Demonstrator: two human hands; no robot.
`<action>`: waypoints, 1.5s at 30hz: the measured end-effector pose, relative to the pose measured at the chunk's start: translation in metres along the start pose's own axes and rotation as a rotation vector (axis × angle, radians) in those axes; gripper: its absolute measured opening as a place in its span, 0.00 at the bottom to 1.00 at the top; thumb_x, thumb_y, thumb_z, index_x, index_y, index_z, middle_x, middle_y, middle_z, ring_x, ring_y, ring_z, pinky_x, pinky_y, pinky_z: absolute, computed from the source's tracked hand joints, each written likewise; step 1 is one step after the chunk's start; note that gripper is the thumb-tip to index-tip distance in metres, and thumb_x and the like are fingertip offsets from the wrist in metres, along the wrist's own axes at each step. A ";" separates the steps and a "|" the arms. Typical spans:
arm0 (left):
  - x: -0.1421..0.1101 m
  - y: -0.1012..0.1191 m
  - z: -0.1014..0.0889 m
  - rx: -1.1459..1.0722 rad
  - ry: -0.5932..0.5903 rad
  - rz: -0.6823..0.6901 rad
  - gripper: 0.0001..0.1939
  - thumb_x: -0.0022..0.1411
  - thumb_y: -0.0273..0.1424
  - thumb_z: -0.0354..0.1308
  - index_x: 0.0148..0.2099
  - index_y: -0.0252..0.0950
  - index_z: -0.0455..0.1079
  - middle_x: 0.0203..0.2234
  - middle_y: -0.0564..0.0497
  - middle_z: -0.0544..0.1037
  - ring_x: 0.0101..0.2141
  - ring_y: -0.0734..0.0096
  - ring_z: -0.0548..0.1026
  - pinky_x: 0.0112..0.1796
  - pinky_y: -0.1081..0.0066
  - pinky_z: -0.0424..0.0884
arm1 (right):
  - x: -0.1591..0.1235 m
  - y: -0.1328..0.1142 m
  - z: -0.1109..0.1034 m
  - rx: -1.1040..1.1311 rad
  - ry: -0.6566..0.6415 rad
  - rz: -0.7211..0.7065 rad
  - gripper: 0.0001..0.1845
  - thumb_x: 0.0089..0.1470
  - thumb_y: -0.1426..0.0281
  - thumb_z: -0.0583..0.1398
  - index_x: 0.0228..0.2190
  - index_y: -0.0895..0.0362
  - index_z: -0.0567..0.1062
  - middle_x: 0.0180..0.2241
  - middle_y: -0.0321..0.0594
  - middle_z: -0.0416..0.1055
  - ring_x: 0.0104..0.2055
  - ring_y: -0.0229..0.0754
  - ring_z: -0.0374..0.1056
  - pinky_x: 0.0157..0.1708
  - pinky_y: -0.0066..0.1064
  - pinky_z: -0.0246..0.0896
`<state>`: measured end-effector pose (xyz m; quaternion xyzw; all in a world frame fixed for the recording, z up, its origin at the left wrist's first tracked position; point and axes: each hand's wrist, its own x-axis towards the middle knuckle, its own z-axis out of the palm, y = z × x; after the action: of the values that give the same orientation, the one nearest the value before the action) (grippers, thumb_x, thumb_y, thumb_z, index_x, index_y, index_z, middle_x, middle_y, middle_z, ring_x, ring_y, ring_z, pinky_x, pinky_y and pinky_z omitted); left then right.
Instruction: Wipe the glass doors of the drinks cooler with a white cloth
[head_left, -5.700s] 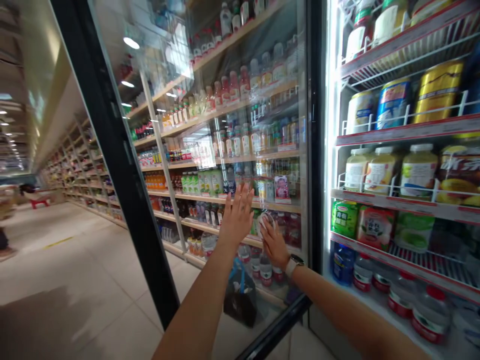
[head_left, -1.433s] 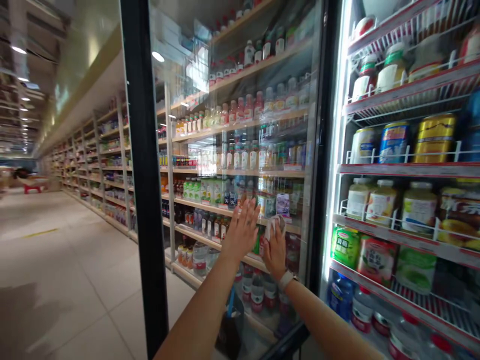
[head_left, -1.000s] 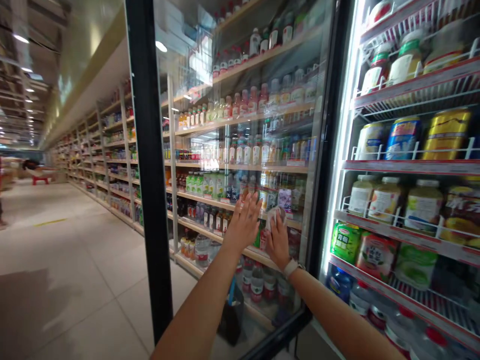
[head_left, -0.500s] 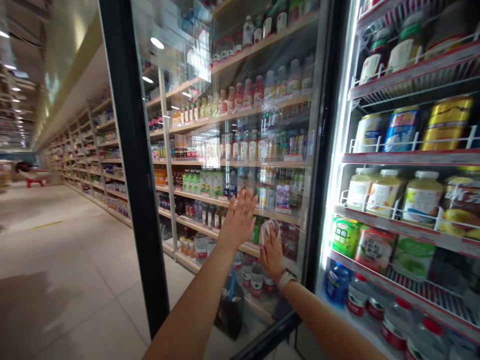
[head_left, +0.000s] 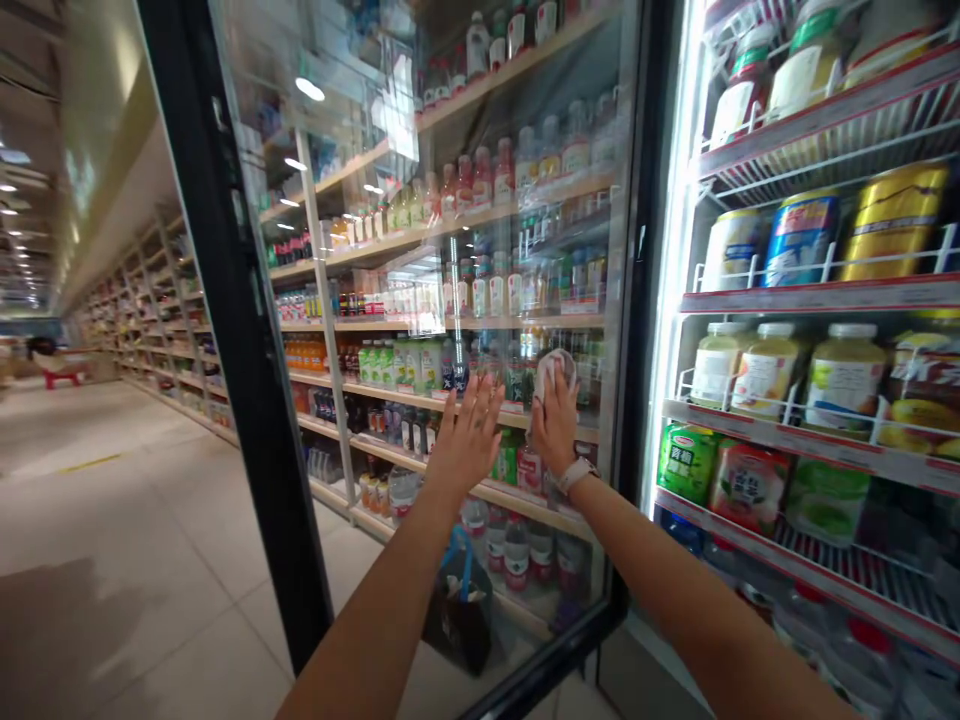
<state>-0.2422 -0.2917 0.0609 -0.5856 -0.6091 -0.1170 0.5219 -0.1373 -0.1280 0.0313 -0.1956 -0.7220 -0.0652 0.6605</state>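
A black-framed glass door [head_left: 214, 240] of a drinks cooler stands swung open before me. My left hand [head_left: 466, 435] lies flat on the pane, its fingers spread and nothing held. To its right, my right hand [head_left: 553, 425] presses a crumpled whitish cloth [head_left: 561, 366] against the glass, with fingers stretched over it. Part of the cloth is covered by those fingers. A watch with a pale strap [head_left: 576, 474] is on my right wrist.
The lit cooler's shelves [head_left: 795, 300] on the right hold bottles, cans and cartons. Through the glass stand wooden shelves [head_left: 390, 390] of drinks and, on the floor, a dark bag [head_left: 457, 620] with a blue strip. A tiled aisle [head_left: 142, 520] runs off left.
My right hand has moved up the glass with the cloth. My left hand stays flat at nearly the same place. The view has shifted slightly.
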 end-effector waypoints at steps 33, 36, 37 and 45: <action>0.001 0.006 -0.007 -0.036 0.020 0.003 0.41 0.68 0.37 0.49 0.71 0.33 0.27 0.69 0.41 0.39 0.69 0.52 0.37 0.66 0.45 0.41 | -0.111 0.029 -0.002 -0.017 -0.021 0.069 0.33 0.66 0.68 0.44 0.69 0.48 0.37 0.71 0.43 0.40 0.72 0.50 0.39 0.65 0.60 0.47; 0.000 0.007 -0.007 -0.030 0.016 0.000 0.41 0.68 0.36 0.50 0.71 0.33 0.27 0.69 0.40 0.39 0.69 0.52 0.37 0.67 0.45 0.40 | -0.153 0.031 -0.005 -0.019 -0.069 0.067 0.34 0.66 0.69 0.45 0.69 0.49 0.38 0.71 0.45 0.39 0.72 0.52 0.40 0.63 0.59 0.51; 0.000 0.008 -0.007 -0.027 0.018 0.000 0.41 0.68 0.37 0.50 0.71 0.33 0.27 0.69 0.40 0.39 0.69 0.52 0.37 0.67 0.45 0.40 | -0.158 0.032 -0.005 -0.020 -0.082 0.062 0.34 0.66 0.69 0.45 0.69 0.49 0.38 0.71 0.45 0.39 0.72 0.52 0.40 0.63 0.59 0.52; 0.001 0.006 -0.008 -0.013 0.026 0.005 0.39 0.69 0.37 0.49 0.72 0.33 0.31 0.69 0.40 0.39 0.69 0.52 0.36 0.66 0.45 0.42 | -0.032 0.059 -0.008 -0.051 -0.019 0.073 0.32 0.68 0.67 0.42 0.69 0.50 0.37 0.72 0.43 0.36 0.73 0.49 0.35 0.68 0.59 0.37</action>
<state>-0.2332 -0.2951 0.0623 -0.5889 -0.5998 -0.1272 0.5265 -0.1065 -0.0835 -0.0087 -0.2393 -0.7188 -0.0575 0.6502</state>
